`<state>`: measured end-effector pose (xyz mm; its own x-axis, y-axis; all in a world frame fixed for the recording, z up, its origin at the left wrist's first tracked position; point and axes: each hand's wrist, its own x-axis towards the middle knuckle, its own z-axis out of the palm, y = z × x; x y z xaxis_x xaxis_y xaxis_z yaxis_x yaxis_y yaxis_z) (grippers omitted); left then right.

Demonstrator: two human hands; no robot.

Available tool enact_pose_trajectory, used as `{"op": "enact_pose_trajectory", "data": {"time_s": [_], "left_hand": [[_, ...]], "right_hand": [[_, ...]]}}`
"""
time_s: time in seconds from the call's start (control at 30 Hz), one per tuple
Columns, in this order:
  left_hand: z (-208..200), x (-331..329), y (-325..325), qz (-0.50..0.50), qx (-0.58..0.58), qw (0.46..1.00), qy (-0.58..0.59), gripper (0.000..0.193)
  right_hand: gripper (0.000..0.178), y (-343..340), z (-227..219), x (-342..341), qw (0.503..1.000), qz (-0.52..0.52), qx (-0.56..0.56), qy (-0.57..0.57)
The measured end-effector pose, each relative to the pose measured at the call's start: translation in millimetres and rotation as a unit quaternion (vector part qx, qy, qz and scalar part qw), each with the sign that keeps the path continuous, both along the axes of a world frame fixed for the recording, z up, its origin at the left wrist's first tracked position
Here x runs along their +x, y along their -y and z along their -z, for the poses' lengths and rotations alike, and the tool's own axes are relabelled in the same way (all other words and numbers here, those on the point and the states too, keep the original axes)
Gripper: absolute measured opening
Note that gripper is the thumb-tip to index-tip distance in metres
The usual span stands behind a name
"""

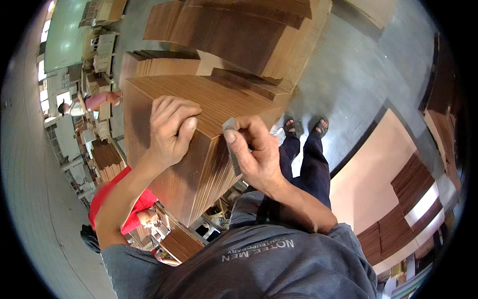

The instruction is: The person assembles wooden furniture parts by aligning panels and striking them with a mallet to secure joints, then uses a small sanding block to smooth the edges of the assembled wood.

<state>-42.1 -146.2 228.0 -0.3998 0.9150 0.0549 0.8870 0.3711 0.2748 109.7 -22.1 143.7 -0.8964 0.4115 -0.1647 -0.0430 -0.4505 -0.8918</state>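
A tall stack of brown wood-grain panels (164, 187) stands before me, its corner pointing toward me. My left hand (172, 129) is closed over the stack's upper edge, its curled fingers on the top panel (214, 102) and the thumb by the side face. At the near corner my right hand (256, 152) pinches a thin, flat grey piece (234, 162) between thumb and fingers. This piece lies against the panel edges, just right of the corner. Its kind is hard to tell, since the hand covers part of it.
More brown panels (224, 35) lie stacked beyond. A pale board (371, 169) with dark brown pieces (416, 182) is to the right. A person in red (132, 207) is at lower left, another person (89, 103) farther off. Grey floor (363, 79) shows beyond my feet.
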Motion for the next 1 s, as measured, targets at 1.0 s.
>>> {"op": "enact_pose_trajectory", "data": {"time_s": [1.0], "left_hand": [[-1.2,9.0,1.6,-0.028,-0.040,0.999,-0.005,0.028]], "right_hand": [[0.017,10.2,11.7,-12.7,0.999,0.008,0.041,0.004]]}}
